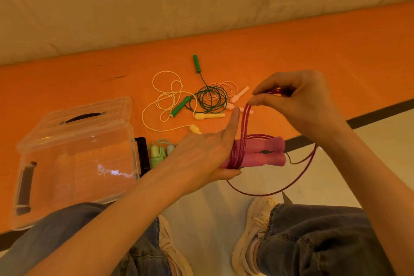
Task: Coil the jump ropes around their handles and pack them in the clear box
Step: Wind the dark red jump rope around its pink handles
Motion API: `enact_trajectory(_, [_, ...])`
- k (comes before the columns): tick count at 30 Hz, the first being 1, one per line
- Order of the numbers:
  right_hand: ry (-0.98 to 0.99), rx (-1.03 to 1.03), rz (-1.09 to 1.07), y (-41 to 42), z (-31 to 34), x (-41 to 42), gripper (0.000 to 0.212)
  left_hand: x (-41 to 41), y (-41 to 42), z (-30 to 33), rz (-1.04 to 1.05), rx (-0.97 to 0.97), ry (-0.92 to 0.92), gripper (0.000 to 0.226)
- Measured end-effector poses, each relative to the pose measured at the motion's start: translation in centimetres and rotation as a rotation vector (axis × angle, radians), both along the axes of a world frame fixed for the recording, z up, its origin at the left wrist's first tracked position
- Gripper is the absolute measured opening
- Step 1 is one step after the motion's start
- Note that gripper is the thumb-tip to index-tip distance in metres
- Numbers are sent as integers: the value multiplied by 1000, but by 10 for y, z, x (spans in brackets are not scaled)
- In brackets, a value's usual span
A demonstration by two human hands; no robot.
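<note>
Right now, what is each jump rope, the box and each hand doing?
Purple rope: partly wound around its pink handles, a loose loop hanging below.
Left hand: gripping the pink handles.
Right hand: pinching the purple rope, pulling it up.
Green rope: loose on the orange mat.
Yellow rope: loose, uncoiled.
Light pink rope: loose.
Mint rope: already coiled, lying beside the box.
Clear box: lid closed.

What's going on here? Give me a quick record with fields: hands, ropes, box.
left hand: holds the two pink handles together
right hand: pinches loops of the purple rope, winding it round the handles
loose ropes: green rope, cream rope, pale pink rope, uncoiled on the orange mat
coiled: light green rope beside the box
clear box: lid on
</note>
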State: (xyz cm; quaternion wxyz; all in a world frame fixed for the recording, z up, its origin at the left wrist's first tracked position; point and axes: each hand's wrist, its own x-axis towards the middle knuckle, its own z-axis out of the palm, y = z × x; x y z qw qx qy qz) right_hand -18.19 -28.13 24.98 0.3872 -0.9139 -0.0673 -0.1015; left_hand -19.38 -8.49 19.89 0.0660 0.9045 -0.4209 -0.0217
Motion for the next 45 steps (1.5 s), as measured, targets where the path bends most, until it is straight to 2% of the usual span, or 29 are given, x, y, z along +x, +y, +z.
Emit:
enact_trajectory(5, [96, 76, -3, 0, -7, 6, 6, -5, 2, 5, -46, -144, -28, 110])
enact_trajectory(7, [182, 143, 28, -2, -11, 7, 6, -4, 3, 2, -125, -168, -69, 100])
enact_trajectory(10, [252, 211, 60, -5, -14, 8, 11, -3, 5, 1, -197, -199, -100, 73])
enact_trajectory(13, [270, 236, 78, -7, -14, 7, 10, -2, 3, 1, -211, -212, -81, 64])
enact_trajectory(17, [285, 258, 88, -10, -12, 7, 11, -1, 0, 0, -208, -186, -83, 61])
enact_trajectory(21, [308, 230, 92, -11, -13, 8, 13, -6, -1, 4, -186, -235, 67, 58])
enact_trajectory(29, [345, 226, 119, -17, -14, 8, 22, -7, 2, 11, -148, -233, 207, 63])
enact_trajectory(35, [382, 208, 117, -19, -16, 9, 26, -7, 2, 14, -135, -250, 167, 62])
enact_trajectory(40, [427, 204, 145, -17, -19, 8, 11, -8, 0, 15, -156, -295, 183, 64])
enact_trajectory(45, [534, 242, 195, -21, -20, 7, 21, -6, 3, 20, -134, -370, 196, 62])
